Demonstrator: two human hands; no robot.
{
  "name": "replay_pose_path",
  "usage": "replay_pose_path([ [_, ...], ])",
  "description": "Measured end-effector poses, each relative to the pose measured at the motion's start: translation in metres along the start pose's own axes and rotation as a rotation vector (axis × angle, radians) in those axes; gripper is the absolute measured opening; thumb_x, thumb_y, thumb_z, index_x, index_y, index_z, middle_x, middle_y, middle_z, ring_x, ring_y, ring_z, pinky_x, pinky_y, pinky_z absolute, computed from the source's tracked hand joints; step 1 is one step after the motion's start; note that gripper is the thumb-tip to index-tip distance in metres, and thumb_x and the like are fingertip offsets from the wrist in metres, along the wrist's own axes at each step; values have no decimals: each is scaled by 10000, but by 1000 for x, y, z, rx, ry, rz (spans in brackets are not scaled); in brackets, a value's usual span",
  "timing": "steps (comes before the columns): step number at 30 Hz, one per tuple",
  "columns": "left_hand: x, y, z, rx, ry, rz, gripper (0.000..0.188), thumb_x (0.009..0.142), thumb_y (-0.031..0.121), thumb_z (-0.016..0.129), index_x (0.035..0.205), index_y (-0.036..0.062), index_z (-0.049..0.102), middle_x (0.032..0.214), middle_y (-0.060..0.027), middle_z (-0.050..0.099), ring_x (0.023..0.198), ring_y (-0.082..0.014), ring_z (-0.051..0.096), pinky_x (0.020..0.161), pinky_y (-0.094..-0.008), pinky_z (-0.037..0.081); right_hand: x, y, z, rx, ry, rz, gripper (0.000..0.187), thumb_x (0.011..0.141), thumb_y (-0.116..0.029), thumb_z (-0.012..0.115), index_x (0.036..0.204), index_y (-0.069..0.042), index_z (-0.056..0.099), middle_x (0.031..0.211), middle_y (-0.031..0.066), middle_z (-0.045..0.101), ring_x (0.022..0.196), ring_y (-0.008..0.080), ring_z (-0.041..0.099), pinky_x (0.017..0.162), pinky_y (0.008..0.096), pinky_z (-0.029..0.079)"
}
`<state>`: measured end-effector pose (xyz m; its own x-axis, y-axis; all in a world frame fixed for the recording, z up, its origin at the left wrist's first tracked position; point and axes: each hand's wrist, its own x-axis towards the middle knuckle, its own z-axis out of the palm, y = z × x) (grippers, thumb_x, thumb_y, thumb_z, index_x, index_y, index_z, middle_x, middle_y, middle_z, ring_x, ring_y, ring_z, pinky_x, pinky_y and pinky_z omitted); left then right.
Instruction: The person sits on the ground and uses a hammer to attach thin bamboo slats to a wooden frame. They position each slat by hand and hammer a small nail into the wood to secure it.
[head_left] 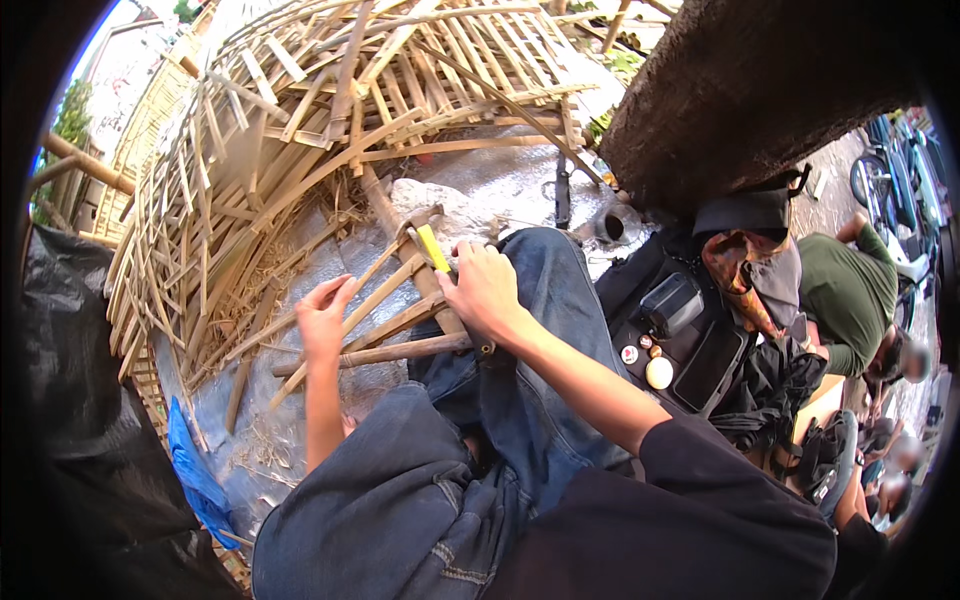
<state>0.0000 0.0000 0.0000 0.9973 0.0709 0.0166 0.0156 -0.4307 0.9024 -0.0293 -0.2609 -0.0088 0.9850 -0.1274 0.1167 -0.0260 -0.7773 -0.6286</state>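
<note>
My left hand (322,318) has its fingertips pinched on a thin bamboo strip (378,262), which runs up to the right. Opposite it, my right hand (484,290) is closed by a narrow bright yellow tool (432,247); its exact kind and working end cannot be made out. The strip's far end meets a wooden bar (385,205) close to the yellow tool. Below the strip, several bamboo sticks (405,352) fan out leftward from the bar, above my jeans-clad legs (400,470).
A large pile of bamboo lattice panels (450,60) fills the far side. Straw litters the silver sheet (270,455). A tree trunk (720,100) leans at the far right. Nearby lie a black bag (640,275) and a blue tarp (195,470). A person in green (850,285) bends at right.
</note>
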Motion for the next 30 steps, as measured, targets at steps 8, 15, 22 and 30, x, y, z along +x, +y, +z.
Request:
replay_pose_path([
  [8,11,-38,2,-116,58,73,348,899,57,714,1243,32,661,962,-50,689,817,-91,599,725,-221,477,20,-7,58,-12,-5,10,245,754,-259,624,786,-31,710,741,177,698,713,338,707,673,465,544],
  [15,33,-39,19,-16,20,42,304,992,130,605,1269,7,630,1158,-91,681,1003,-146,604,845,-265,474,26,-4,44,374,-146,250,255,758,-139,576,926,41,645,825,274,676,811,459,678,735,537,539],
  [22,30,-87,-2,8,64,18,339,1007,194,593,1304,36,629,1283,-38,635,1017,-114,576,846,-275,449,37,27,49,782,15,128,283,990,-252,537,987,31,537,751,199,590,689,324,597,673,457,483],
  [30,26,-36,22,-127,86,-49,325,936,110,681,1229,-23,635,1135,-154,696,1010,-220,674,923,-336,527,47,50,41,1307,-186,254,285,1021,-362,541,918,-103,604,613,-70,416,520,71,419,463,278,362],
])
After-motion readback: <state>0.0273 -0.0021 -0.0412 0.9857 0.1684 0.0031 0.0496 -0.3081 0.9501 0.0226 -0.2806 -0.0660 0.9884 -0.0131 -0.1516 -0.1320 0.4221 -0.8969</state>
